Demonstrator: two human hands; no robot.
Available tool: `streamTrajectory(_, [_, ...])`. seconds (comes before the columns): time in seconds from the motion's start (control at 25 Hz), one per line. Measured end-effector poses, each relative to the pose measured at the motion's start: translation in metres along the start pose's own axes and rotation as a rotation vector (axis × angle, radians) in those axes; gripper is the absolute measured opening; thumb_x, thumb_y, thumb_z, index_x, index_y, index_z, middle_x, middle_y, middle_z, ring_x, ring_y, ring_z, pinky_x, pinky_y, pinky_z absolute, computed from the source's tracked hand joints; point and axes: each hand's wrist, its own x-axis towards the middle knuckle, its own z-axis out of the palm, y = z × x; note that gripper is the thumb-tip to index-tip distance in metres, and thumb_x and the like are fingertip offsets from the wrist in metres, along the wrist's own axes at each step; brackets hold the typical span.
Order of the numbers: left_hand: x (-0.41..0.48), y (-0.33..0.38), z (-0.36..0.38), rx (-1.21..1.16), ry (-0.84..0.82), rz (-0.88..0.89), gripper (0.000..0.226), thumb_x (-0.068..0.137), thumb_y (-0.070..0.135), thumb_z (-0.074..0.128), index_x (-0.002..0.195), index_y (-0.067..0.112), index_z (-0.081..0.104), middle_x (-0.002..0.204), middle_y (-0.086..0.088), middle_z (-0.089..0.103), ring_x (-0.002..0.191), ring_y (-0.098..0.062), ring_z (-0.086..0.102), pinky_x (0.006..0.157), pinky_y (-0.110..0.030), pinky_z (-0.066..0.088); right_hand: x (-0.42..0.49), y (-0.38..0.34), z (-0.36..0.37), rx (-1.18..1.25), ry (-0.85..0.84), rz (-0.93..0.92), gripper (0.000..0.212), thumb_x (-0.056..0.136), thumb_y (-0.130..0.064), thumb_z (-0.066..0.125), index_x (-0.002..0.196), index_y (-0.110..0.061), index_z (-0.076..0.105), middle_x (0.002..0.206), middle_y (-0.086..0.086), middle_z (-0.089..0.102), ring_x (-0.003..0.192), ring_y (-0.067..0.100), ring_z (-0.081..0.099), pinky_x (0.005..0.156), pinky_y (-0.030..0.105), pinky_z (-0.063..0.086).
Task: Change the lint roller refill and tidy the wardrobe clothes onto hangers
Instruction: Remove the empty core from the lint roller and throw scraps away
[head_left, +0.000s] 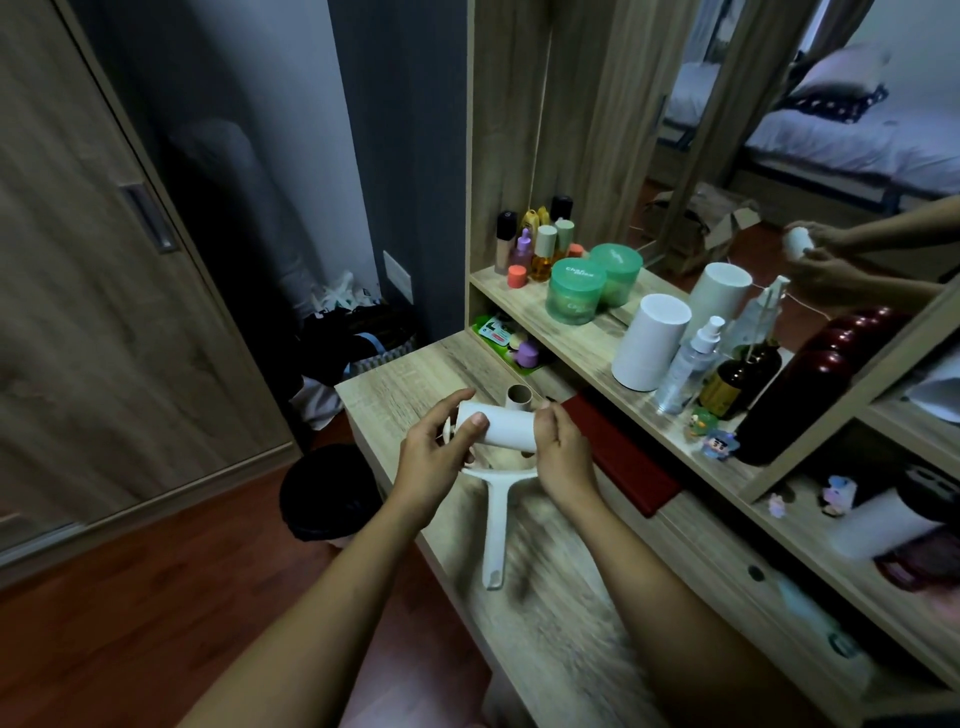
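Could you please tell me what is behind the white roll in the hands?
A brown cardboard tube stands upright just behind the roll. Its open top shows; its lower part and base are covered by the roll.

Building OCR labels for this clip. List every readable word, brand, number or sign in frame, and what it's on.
"Cha": white print on the lid of the front green jar; only these opening letters read, the rest is blurred.
Side of that jar: pale print, unreadable.
Label on the green packet, lower shelf: too small to read.
Yellow label on the amber bottle: too dark to read.
No other legible text.
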Motion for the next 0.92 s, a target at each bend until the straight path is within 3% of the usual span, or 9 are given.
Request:
streamTrajectory(0.16, [0.002, -0.005, 0.002, -0.016, 0.024, -0.022, 0.034, 0.089, 0.024, 0.061, 0.122, 0.030, 0.057, 0.091, 0.002, 0.062, 0.048, -0.008, 0.046, 0.050, -0.023, 0.046, 0.002, 0.003, 0.002, -0.005, 0.003, 0.006, 0.035, 0.096, -0.031, 0.032, 0.105, -0.009, 0.058, 0.095, 0.013, 0.063, 0.079, 0.023, 0.059, 0.068, 0.034, 0.049])
streamTrajectory(0.28, [0.004, -0.002, 0.003, -0.030, 0.023, -0.048, 0.037, 0.090, 0.027, 0.059, 0.126, 0.029, 0.055, 0.109, 0.004, 0.064, 0.047, -0.008, 0.047, 0.048, -0.021, 0.045, 0.000, 0.006, 0.006, 0.023, -0.004, 0.025, 0.042, 0.088, -0.040, 0.031, 0.102, -0.010, 0.056, 0.095, 0.013, 0.063, 0.083, 0.025, 0.060, 0.071, 0.046, 0.055])
streamTrajectory(0.32, [0.005, -0.001, 0.003, -0.029, 0.016, -0.056, 0.037, 0.090, 0.028, 0.058, 0.127, 0.028, 0.055, 0.112, 0.004, 0.063, 0.046, -0.008, 0.049, 0.048, -0.020, 0.045, 0.000, 0.007, 0.005, 0.024, 0.001, 0.025, 0.042, 0.088, -0.041, 0.031, 0.100, -0.010, 0.056, 0.093, 0.013, 0.062, 0.082, 0.026, 0.060, 0.069, 0.045, 0.054])
streamTrajectory(0.52, [0.000, -0.007, 0.010, -0.155, -0.023, -0.133, 0.033, 0.090, 0.020, 0.059, 0.123, 0.024, 0.055, 0.105, -0.007, 0.058, 0.058, -0.014, 0.065, 0.055, -0.020, 0.052, 0.005, 0.007, -0.010, -0.021, -0.041, -0.023, 0.046, 0.084, -0.042, 0.030, 0.094, -0.005, 0.056, 0.085, 0.009, 0.059, 0.075, 0.022, 0.054, 0.056, 0.017, 0.039])
streamTrajectory(0.64, [-0.002, -0.016, 0.019, -0.327, 0.045, -0.203, 0.028, 0.091, 0.015, 0.058, 0.118, 0.020, 0.057, 0.106, -0.007, 0.055, 0.063, -0.010, 0.066, 0.067, -0.022, 0.057, 0.012, 0.014, -0.012, 0.095, -0.088, 0.104, 0.034, 0.078, -0.039, 0.027, 0.089, -0.014, 0.048, 0.086, 0.007, 0.054, 0.079, 0.023, 0.052, 0.062, 0.029, 0.040])
streamTrajectory(0.72, [-0.005, -0.022, 0.025, -0.388, 0.072, -0.239, 0.028, 0.091, 0.015, 0.057, 0.119, 0.019, 0.056, 0.103, -0.006, 0.057, 0.063, -0.011, 0.066, 0.069, -0.022, 0.057, 0.014, 0.021, -0.012, 0.177, -0.095, 0.185, 0.022, 0.078, -0.038, 0.029, 0.083, -0.019, 0.040, 0.082, 0.004, 0.048, 0.072, 0.019, 0.047, 0.062, 0.031, 0.037])
streamTrajectory(0.84, [-0.008, -0.031, 0.036, -0.445, 0.127, -0.275, 0.029, 0.092, 0.017, 0.057, 0.121, 0.019, 0.054, 0.104, -0.007, 0.057, 0.064, -0.015, 0.066, 0.068, -0.021, 0.057, 0.009, 0.035, -0.010, 0.255, -0.099, 0.200, 0.019, 0.099, -0.030, 0.029, 0.100, -0.017, 0.043, 0.084, 0.001, 0.049, 0.062, 0.013, 0.047, 0.057, 0.025, 0.040])
streamTrajectory(0.92, [-0.010, -0.039, 0.043, -0.441, 0.156, -0.300, 0.030, 0.092, 0.017, 0.057, 0.122, 0.019, 0.053, 0.108, -0.008, 0.058, 0.069, -0.015, 0.066, 0.068, -0.021, 0.057, 0.001, 0.042, -0.009, 0.261, -0.055, 0.192, 0.026, 0.101, -0.029, 0.025, 0.112, -0.016, 0.045, 0.091, 0.001, 0.052, 0.068, 0.011, 0.050, 0.055, 0.014, 0.044])
